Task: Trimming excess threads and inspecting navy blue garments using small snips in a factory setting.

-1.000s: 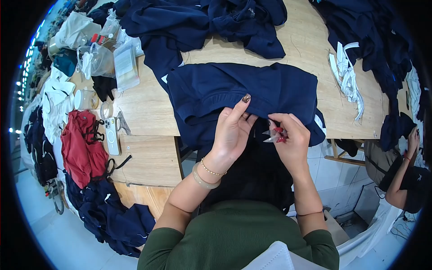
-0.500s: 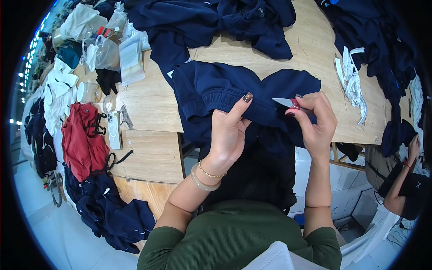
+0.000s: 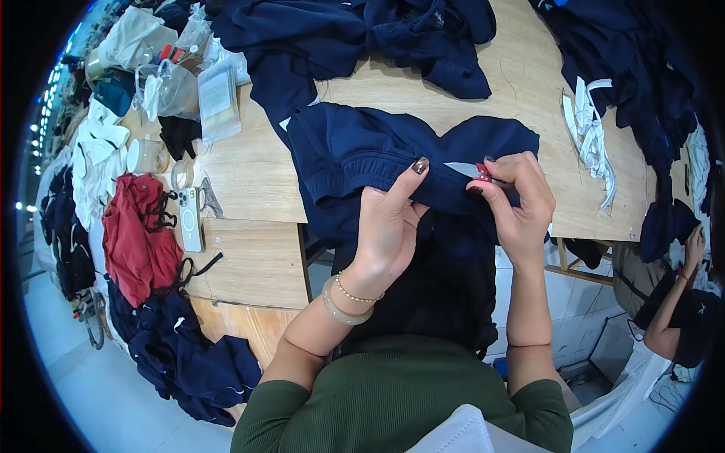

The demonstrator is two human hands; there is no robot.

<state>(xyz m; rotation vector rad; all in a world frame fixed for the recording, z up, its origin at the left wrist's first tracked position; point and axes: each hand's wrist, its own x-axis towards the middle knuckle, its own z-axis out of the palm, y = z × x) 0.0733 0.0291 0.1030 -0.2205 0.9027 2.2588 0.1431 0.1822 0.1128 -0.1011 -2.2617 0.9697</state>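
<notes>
Navy garment (image 3: 370, 136) sits bunched at the near edge of our bench (image 3: 491, 79), lower folds spilling past it toward our lap. For elbow room, we've got wood showing on the right, as far as some white strips (image 3: 589, 143), and a narrower band up top before the dark cloth pile (image 3: 430, 38). Over left there's wood too, up to the phone (image 3: 190, 219). Fabric's matte and creased, with a gathered, ribbed-looking band. Our left hand (image 3: 387, 230) pinches that band, thumb on top, fingers curled under; our right hand (image 3: 522, 198) pinches red snips (image 3: 481, 173), tip pointing left.
</notes>
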